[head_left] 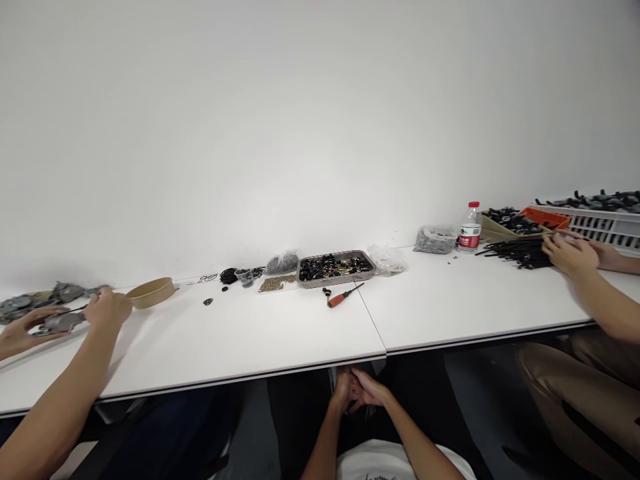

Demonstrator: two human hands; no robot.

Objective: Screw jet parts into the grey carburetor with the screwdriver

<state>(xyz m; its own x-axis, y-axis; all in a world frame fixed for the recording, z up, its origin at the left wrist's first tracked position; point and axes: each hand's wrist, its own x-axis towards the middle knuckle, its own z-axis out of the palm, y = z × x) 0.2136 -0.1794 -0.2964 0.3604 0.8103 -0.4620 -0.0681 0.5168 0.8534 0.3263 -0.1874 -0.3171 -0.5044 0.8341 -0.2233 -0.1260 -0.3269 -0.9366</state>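
Below the table's front edge, over my lap, my left hand (343,389) and my right hand (368,388) rest against each other with curled fingers. No object shows in either one, though the fingers partly hide each other. On the white table (280,333) ahead lies a screwdriver (340,298) with a red handle, beside a small black-and-brass part (327,295). Behind them a metal tray (336,283) holds many black and brass parts. Small brass pieces (277,283) and a bag of dark small parts (281,263) are left of the tray.
At left, a co-worker's hands (107,308) hold a grey metal part (63,323) near a tan round container (151,293). At right, another person's hands (570,253) touch black rods (520,253). A bottle (470,230), a clear bag (435,240) and a white crate (605,227) stand along the wall.
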